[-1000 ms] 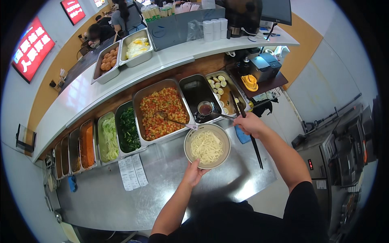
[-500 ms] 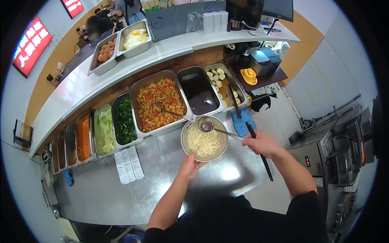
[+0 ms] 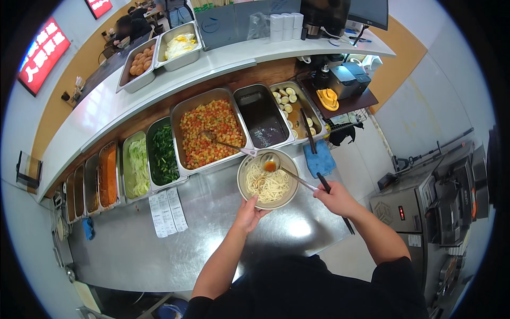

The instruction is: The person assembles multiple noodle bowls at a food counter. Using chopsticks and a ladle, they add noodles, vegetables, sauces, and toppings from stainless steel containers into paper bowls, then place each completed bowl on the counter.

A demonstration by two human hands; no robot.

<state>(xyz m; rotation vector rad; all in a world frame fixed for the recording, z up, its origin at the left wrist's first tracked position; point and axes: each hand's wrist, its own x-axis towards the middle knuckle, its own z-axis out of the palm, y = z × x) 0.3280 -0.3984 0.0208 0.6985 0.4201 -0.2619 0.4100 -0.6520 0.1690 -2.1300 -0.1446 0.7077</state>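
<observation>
My left hand (image 3: 248,215) grips the near rim of a round bowl (image 3: 294,192), thumb over the edge. Pale noodles (image 3: 271,192) fill the bowl, with a streak of brown sauce on top. In my right hand (image 3: 336,199) are both a metal ladle (image 3: 270,162) and a pair of black chopsticks (image 3: 349,226). The ladle's cup hangs over the far side of the bowl, with a little brown liquid left in it. Beyond the bowl sits a deep tray of dark liquid (image 3: 259,114). A tray of diced red and yellow vegetables (image 3: 211,119) stands beside it, with another ladle (image 3: 232,145) resting in it.
Trays of chopped greens (image 3: 163,151), shredded pale vegetable (image 3: 139,167) and orange sauce (image 3: 108,175) line the left. Halved eggs (image 3: 286,98) and a blue cloth (image 3: 320,159) are at right. Paper slips (image 3: 168,212) lie on the steel counter (image 3: 133,260). Egg trays (image 3: 180,48) stand on the ledge.
The ladle has tipped, and brown sauce now shows on the noodles, with less liquid in the cup. My right hand has shifted slightly left; the bowl stays in my left hand.
</observation>
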